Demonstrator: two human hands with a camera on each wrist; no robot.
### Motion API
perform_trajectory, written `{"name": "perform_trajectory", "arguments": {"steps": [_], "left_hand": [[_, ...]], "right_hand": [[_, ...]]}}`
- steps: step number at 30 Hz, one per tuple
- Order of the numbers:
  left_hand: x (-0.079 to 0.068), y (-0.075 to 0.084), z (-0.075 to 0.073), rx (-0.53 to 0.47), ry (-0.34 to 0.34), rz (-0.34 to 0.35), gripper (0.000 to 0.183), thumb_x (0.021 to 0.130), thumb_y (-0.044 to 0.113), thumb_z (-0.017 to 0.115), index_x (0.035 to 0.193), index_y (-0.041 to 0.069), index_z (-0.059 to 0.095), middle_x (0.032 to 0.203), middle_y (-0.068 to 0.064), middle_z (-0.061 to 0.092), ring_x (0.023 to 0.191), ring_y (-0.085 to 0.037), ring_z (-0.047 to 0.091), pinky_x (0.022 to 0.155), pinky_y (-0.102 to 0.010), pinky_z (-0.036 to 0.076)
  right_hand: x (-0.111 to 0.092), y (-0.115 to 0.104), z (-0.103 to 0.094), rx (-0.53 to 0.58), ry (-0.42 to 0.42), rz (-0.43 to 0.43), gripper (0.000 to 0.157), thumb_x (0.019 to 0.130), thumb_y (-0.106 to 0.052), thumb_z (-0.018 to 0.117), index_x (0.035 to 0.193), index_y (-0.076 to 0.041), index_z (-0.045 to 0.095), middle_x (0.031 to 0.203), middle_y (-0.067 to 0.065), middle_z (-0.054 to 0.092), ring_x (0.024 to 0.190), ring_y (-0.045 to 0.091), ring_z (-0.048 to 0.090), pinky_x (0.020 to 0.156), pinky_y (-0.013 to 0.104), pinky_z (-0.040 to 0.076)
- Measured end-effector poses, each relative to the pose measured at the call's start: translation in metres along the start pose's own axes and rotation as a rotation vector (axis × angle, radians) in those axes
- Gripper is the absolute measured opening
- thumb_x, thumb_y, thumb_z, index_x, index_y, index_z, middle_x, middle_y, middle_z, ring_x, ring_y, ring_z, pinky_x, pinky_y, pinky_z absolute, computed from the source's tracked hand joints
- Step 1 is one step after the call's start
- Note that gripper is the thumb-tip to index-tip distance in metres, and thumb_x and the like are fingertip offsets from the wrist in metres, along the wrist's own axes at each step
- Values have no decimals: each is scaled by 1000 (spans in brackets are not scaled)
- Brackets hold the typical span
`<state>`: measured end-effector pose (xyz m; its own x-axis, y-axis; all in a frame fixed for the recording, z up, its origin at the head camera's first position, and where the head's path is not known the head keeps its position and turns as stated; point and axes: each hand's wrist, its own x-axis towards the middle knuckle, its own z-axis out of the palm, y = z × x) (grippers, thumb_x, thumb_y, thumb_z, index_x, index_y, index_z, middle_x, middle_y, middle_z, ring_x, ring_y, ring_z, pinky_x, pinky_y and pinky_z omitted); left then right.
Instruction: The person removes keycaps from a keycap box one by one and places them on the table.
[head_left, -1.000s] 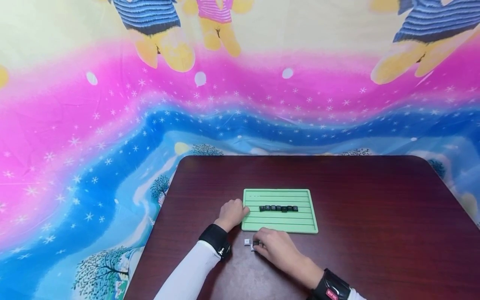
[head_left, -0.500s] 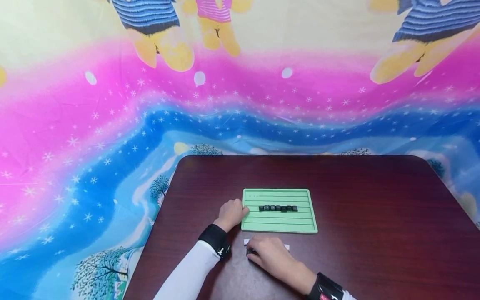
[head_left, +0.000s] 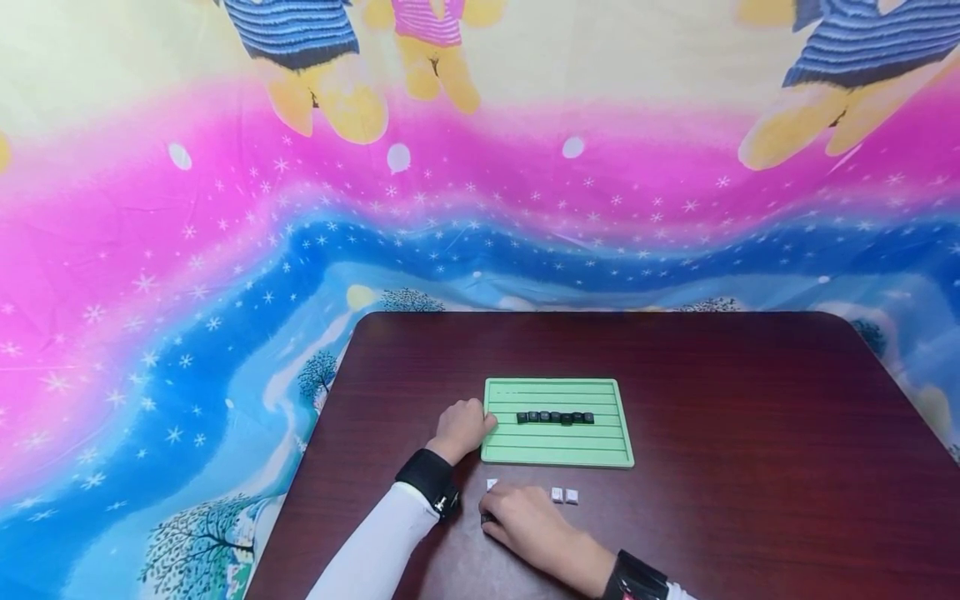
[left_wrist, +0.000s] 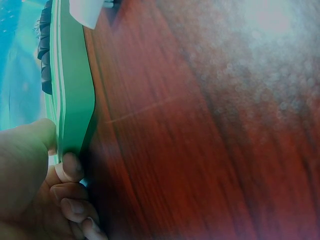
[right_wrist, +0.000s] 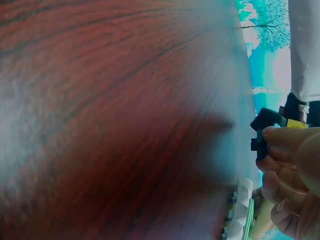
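Note:
My left hand (head_left: 459,427) grips the left end of a green ridged tray (head_left: 555,454), thumb over the rim and fingers curled beneath the corner in the left wrist view. Across the tray's middle runs a row of several black keycaps (head_left: 555,417). In front of the tray, my right hand (head_left: 528,525) pinches a black keycap (right_wrist: 267,119) between thumb and fingers, with a small stepped part below the cap. White keycaps lie around this hand: one (head_left: 492,483) partly behind its knuckles, two more (head_left: 557,495) to its right.
Dark reddish wood forms the table (head_left: 750,433), glossy with glare near its front. Behind it hangs a cartoon-printed cloth (head_left: 480,192). Black bands (head_left: 429,483) with cameras sit on both wrists.
My right hand has moved nearer and slightly left with the black keycap, uncovering the two white keycaps on the right. The left hand stays on the tray.

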<state>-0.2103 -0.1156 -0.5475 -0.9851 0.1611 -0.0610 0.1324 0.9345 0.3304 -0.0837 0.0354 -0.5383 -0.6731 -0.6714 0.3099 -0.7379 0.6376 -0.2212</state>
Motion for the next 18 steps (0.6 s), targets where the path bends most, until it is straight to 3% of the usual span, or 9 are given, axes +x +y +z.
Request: {"name": "perform_trajectory", "arguments": {"steps": [6, 13, 18], "left_hand": [[-1, 0, -1, -9, -4, 5, 41, 91, 27, 60, 58, 15, 39, 56, -1, 39, 50, -21, 44, 48, -36, 37], [-1, 0, -1, 2, -5, 3, 41, 91, 29, 59, 58, 15, 39, 56, -1, 40, 50, -21, 46, 49, -36, 38], [0, 0, 0, -2, -9, 3, 40, 92, 29, 59, 59, 15, 40, 56, -2, 42, 50, -22, 46, 49, -36, 38]], "right_hand": [[0, -4, 5, -47, 17, -18, 12, 80, -26, 77, 80, -24, 65, 75, -13, 61, 67, 7, 63, 57, 24, 46], [0, -6, 8, -80, -41, -11, 15, 82, -29, 77, 80, -23, 63, 76, -10, 61, 66, 9, 62, 56, 25, 44], [0, -6, 9, -98, -37, -12, 16, 82, -30, 77, 79, -23, 63, 76, -10, 61, 66, 9, 62, 55, 25, 44]]}}
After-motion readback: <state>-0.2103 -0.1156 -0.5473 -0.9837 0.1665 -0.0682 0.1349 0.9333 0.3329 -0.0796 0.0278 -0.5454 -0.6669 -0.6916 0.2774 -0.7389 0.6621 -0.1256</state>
